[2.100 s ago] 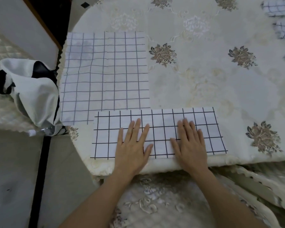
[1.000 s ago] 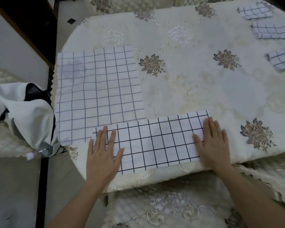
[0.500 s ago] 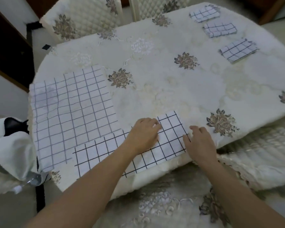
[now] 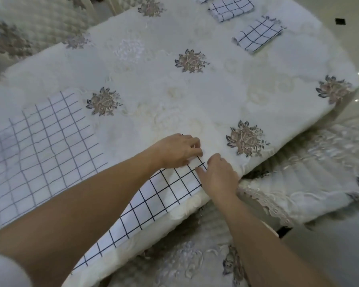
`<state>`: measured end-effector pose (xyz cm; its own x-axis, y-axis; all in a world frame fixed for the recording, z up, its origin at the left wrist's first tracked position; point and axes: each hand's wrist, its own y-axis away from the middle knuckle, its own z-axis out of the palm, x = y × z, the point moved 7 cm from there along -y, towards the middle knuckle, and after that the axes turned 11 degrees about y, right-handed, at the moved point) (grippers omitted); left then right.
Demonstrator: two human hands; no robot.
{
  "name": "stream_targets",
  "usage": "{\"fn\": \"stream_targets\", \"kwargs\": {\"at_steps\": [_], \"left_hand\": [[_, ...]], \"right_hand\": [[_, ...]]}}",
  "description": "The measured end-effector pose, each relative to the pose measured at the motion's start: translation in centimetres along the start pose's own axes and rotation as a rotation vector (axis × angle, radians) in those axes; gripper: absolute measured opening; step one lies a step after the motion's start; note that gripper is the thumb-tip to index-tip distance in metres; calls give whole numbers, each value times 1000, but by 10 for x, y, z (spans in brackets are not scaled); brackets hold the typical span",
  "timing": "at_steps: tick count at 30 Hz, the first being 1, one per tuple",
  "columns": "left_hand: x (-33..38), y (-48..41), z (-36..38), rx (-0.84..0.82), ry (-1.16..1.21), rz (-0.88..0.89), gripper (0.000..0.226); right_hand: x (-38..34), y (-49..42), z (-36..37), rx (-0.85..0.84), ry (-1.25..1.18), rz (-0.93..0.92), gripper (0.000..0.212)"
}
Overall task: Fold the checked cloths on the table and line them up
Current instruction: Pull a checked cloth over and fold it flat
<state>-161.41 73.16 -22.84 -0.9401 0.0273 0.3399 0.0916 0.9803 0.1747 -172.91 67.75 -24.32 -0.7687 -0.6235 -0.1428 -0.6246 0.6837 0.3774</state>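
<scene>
Both hands have closed in on the right end of the folded strip since half a second ago, the left hand [image 4: 177,151] reaching further across and the view swinging rightward. Largest in sight is the table [image 4: 205,94], draped in a cream covering with embroidered flower clusters. On its left part lies an unfolded checked cloth [image 4: 39,141] with thin grey lines, spread flat and running out of view at the left edge. Along the near edge lies the folded cloth [image 4: 158,195], a long strip with bold dark checks, partly hidden under the left forearm. At the far right of the table sit two small folded checked cloths, one [image 4: 257,35] nearer and one [image 4: 230,8] beyond it, apart from each other. The left hand's fingers are curled at the strip's far right corner, seemingly pinching it. The right hand [image 4: 218,177] rests on the strip's right end, fingers bent at the edge; whether it actually grips the fabric cannot be told.
</scene>
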Motion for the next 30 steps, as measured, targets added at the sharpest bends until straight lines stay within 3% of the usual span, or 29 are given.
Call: {"fn": "stream_targets", "kwargs": {"at_steps": [7, 13, 22, 25, 30], "left_hand": [[-1, -7, -4, -106, -19, -31, 46], [-6, -24, -11, -115, -31, -24, 32], [-9, -63, -57, 22, -88, -71, 18], [-6, -48, -76, 160, -118, -29, 5], [4, 1, -102, 293, -139, 26, 8]], "right_hand": [[0, -7, 8, -130, -175, 10, 35], [2, -17, -14, -68, -216, -82, 14], [17, -52, -70, 31, -243, -145, 22], [9, -47, -85, 70, -229, -186, 32], [-19, -14, -103, 194, -190, -258, 31]]}}
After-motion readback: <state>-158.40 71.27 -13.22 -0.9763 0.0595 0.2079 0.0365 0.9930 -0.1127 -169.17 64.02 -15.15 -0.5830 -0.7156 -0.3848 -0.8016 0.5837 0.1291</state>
